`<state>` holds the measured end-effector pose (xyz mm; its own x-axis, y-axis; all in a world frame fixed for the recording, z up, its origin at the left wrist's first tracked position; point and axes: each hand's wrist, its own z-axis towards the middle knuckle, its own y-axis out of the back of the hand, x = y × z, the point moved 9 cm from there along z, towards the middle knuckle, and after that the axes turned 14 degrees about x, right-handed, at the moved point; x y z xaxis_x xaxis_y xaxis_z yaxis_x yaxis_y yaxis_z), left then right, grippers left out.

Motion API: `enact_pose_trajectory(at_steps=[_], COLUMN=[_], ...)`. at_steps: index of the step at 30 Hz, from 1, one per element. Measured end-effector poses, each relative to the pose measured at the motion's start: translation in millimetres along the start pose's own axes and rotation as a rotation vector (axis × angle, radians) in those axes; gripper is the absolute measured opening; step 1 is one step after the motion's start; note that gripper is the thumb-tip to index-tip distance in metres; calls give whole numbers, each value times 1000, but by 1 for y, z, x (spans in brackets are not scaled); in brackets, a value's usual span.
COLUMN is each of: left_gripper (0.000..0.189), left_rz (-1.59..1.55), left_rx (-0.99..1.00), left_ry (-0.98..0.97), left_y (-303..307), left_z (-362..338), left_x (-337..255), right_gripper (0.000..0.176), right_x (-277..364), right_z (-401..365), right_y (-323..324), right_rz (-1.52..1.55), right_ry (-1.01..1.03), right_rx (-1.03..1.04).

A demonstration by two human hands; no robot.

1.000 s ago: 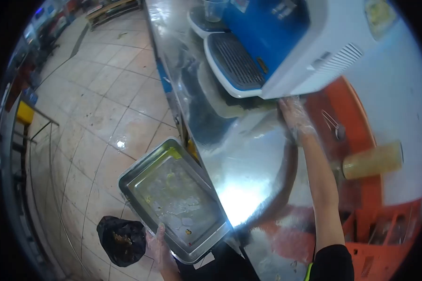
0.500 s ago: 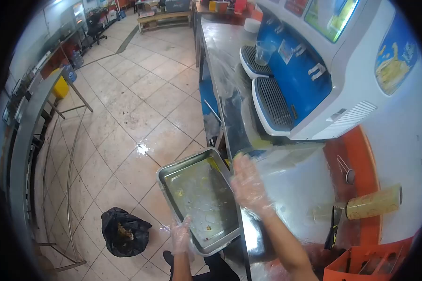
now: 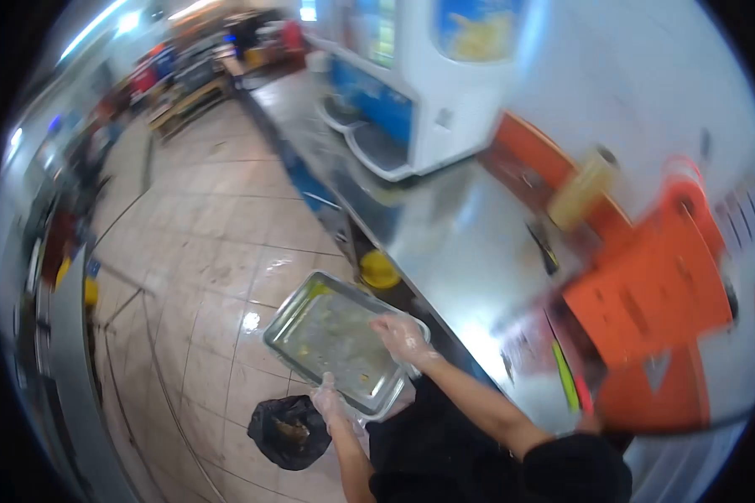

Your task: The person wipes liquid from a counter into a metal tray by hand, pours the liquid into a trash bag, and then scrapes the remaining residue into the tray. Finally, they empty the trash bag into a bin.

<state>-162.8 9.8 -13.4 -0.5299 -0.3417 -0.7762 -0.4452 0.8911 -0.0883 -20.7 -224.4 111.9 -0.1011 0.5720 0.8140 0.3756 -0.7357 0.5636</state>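
A shallow rectangular metal tray (image 3: 335,335) with wet yellowish residue and small food scraps is held tilted beside the counter. My left hand (image 3: 330,402), in a clear plastic glove, grips the tray's near left rim. Over the tray's right side is my right hand (image 3: 403,339), gloved too. Its fingers are drawn together and bent toward the tray floor; blur hides whether anything is in them. Below and left of the tray, a black plastic bag (image 3: 268,432) stands open on the tiles with brownish waste inside.
A steel counter (image 3: 445,243) runs along the right, bearing a white and blue drink dispenser (image 3: 457,117). On it are a film roll (image 3: 583,189), dark-handled scissors (image 3: 544,250), an orange box (image 3: 646,289) and a green-handled knife (image 3: 564,377). Beneath is a yellow container (image 3: 379,269).
My right hand has gone from flat and raised at the counter edge to over the tray, fingers bent. The view has swung right, and the tray appears turned and closer to the bag.
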Motion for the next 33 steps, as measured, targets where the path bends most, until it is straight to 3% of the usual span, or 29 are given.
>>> enact_pose_trajectory(at_steps=[2,4,5,7,9,10,11,12,13,14,17,19,20,22,24,25,26,27,28,29,30,31,33], left_gripper=[53,51,52,52,52,52,49,47,47,45,44,47,47,46,45,45,45,55,55,63,70,80,77], left_rz=[-77,-76,-236,-193,-123,-102,-129,-159,-156,-172,-202,-187,-177,-217,-323,-242,-169,-42,-78,-5,70,127,150], left_rx=[25,80,154,171,123,109,103,97,92,128,172,132,127,185,122,61,-7,-40,-108,-186,-247,-216,-212], left_ry=[30,-10,10,44,54,65,88,113,119,96,47,93,119,70,108,156,203,191,186,343,512,446,362], left_y=[-24,-50,-50,-55,-67,-75,-81,-86,-90,-88,-99,-102,-106,-113,-122,-112,-97,-88,-76,-83,-82,-88,-52], left_z=[-31,-29,-21,-31,-37,-40,-42,-40,-25,-6,22,34,43,53,49,55,65,68,66,56,50,36,80], left_x=[-22,-7,13,1,-15,-27,-36,-40,-35,-29,-48,-66,-70,-90,-96,-85,-73,-83,-88,-113,-121,-75,-49], right_gripper=[20,25,25,25,30,34,35,39,43,45,47,41,41,29,25,25,23,32,35,38,37,39,42], right_x=[-4,-36,-41,-51,-74,-108,-165,-138,-198,-204,-184,-259,-280,-303,-363,-335,-374,-327,-257,-319,-286,-292,-197], right_z=[-3,-5,-5,-8,-23,-29,-33,-59,-68,-80,-100,-124,-131,-112,-152,-138,-158,-141,-129,-152,-137,-184,-131], right_y=[37,62,63,90,152,192,221,276,316,358,416,411,414,418,413,421,413,398,379,369,351,346,303], right_rz=[129,195,204,404,288,347,459,118,-222,-472,-641,34,28,-596,-198,-384,-254,-184,79,-173,-323,-200,-87], right_ry=[-84,-273,-282,-53,-213,-213,19,-315,-282,-494,-578,-973,-999,-944,-1175,-1005,-905,-1081,-1056,-889,-891,-931,-996], right_rx=[-103,-84,-96,-337,-374,-489,-574,-590,-765,-698,-889,-757,-746,-495,-589,-452,-548,-340,-400,-288,-23,-23,52])
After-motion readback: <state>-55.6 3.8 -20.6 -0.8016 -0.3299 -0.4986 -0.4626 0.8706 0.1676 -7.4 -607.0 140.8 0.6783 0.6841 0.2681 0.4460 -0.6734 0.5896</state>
